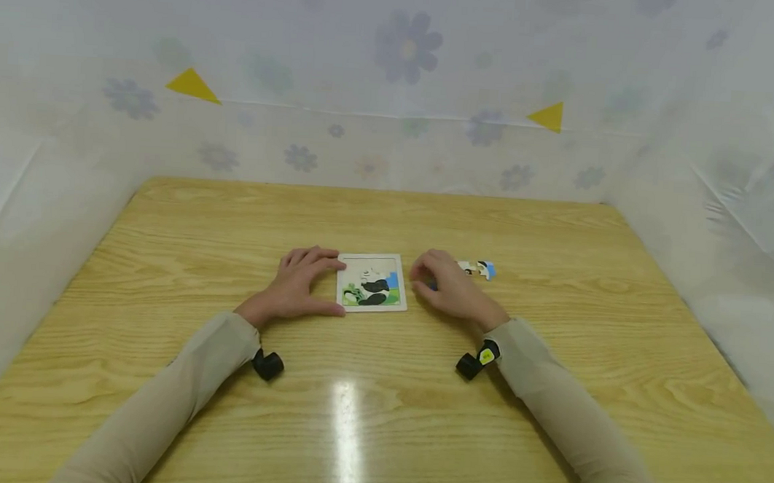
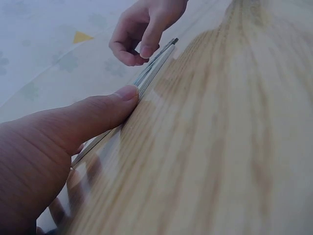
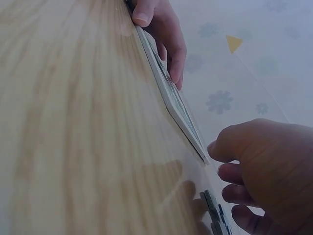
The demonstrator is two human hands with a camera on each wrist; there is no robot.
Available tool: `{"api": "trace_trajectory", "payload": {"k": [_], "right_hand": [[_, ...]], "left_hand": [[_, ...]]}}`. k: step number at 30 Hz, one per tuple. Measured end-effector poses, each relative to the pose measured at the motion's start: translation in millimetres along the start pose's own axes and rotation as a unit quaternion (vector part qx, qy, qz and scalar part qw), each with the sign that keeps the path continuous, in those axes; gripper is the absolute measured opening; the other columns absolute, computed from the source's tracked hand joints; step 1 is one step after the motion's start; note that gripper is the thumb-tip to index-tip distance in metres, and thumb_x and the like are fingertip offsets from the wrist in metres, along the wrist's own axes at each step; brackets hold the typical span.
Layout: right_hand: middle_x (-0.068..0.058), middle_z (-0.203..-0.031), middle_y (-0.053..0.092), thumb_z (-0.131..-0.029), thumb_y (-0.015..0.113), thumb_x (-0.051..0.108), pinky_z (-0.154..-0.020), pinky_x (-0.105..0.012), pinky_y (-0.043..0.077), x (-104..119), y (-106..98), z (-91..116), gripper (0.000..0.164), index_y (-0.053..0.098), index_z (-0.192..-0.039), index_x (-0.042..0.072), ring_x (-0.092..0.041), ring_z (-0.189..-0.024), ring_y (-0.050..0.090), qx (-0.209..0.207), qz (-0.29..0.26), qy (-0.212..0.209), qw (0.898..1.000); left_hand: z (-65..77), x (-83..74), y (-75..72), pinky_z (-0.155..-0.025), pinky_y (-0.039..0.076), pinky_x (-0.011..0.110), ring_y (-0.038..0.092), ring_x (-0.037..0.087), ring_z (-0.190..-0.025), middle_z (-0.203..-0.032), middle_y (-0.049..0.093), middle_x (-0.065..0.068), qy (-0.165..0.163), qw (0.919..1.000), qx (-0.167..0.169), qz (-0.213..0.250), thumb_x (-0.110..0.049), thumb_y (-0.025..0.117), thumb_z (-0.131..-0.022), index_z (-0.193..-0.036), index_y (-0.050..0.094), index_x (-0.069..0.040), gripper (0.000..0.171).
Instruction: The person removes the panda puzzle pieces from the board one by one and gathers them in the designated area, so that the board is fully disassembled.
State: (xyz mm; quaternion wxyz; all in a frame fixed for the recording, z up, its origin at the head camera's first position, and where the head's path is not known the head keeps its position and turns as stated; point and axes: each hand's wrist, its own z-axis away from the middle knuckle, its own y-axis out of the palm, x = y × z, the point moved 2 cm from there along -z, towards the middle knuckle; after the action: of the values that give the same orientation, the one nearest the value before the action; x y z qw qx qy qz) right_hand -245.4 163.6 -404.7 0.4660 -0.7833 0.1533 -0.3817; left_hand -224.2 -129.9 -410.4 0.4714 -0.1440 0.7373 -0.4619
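A square panda jigsaw board (image 1: pixel 369 310) with a white frame lies flat on the table, part of its picture filled with pieces. My left hand (image 1: pixel 301 284) rests at its left side, thumb on the near left corner and index finger against the upper left edge. In the left wrist view the left thumb (image 2: pixel 110 107) lies along the frame's edge. Just right of the board, my right hand (image 1: pixel 449 285) hovers with loosely bent fingers; no piece shows between thumb and fingertips. Loose puzzle pieces (image 3: pixel 215 213) lie below those fingers in the right wrist view.
More puzzle pieces (image 1: pixel 486 269), white, black and blue, lie just beyond the right hand. The wooden table (image 1: pixel 377 431) runs back to a pale flowered curtain (image 1: pixel 344 64) that also hangs at both sides. Yellow triangles (image 1: pixel 194 86) mark the curtain.
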Motion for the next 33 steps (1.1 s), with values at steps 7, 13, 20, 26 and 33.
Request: {"api": "trace_trajectory", "payload": {"k": [7, 13, 20, 26, 33], "right_hand": [[-0.007, -0.097, 0.061, -0.091, 0.064, 0.01, -0.08, -0.036, 0.046, 8, 3, -7, 0.019, 0.063, -0.109, 0.004, -0.019, -0.088, 0.053, 0.01, 0.009, 0.0, 1.0], [-0.004, -0.092, 0.06, -0.09, 0.063, 0.008, -0.078, -0.035, 0.046, 13, 7, -12, 0.024, 0.064, -0.113, 0.002, -0.017, -0.083, 0.052, 0.015, 0.008, -0.005, 1.0], [0.001, -0.078, 0.056, -0.091, 0.063, 0.012, -0.073, -0.032, 0.043, 18, 13, -22, 0.027, 0.064, -0.116, 0.003, -0.012, -0.072, 0.048, 0.035, -0.006, 0.009, 0.999], [0.004, -0.072, 0.055, -0.094, 0.062, 0.018, -0.064, -0.028, 0.041, 23, 18, -28, 0.027, 0.062, -0.119, 0.007, -0.009, -0.062, 0.046, 0.063, -0.017, 0.018, 0.998], [0.004, -0.068, 0.054, -0.097, 0.059, 0.022, -0.057, -0.024, 0.04, 24, 24, -31, 0.029, 0.059, -0.123, 0.009, -0.007, -0.056, 0.045, 0.092, -0.028, 0.031, 0.995]], "left_hand": [[-0.5, 2.1, 0.9, -0.111, 0.008, 0.059, 0.024, 0.033, -0.137, -0.152, 0.034, 0.008, 0.0, 1.0, -0.003, -0.001, -0.049, 0.079, -0.074, -0.138, 0.052, -0.017, 0.076], [-1.0, 3.6, 1.7, -0.111, 0.009, 0.058, 0.024, 0.032, -0.136, -0.152, 0.034, 0.007, 0.001, 1.0, -0.004, -0.006, -0.05, 0.079, -0.074, -0.138, 0.052, -0.018, 0.076], [-1.8, 3.7, 2.1, -0.11, 0.009, 0.058, 0.026, 0.032, -0.135, -0.151, 0.035, 0.005, 0.0, 0.9999, -0.008, -0.009, -0.051, 0.079, -0.074, -0.137, 0.052, -0.02, 0.076], [-2.4, 4.4, 2.6, -0.11, 0.01, 0.058, 0.026, 0.031, -0.135, -0.151, 0.036, 0.005, 0.001, 0.9998, -0.009, -0.016, -0.052, 0.078, -0.074, -0.137, 0.053, -0.02, 0.076], [-2.3, 6.5, 3.4, -0.11, 0.01, 0.057, 0.027, 0.031, -0.135, -0.15, 0.037, 0.004, 0.0, 0.9998, -0.009, -0.02, -0.053, 0.078, -0.074, -0.138, 0.052, -0.02, 0.076]]}}
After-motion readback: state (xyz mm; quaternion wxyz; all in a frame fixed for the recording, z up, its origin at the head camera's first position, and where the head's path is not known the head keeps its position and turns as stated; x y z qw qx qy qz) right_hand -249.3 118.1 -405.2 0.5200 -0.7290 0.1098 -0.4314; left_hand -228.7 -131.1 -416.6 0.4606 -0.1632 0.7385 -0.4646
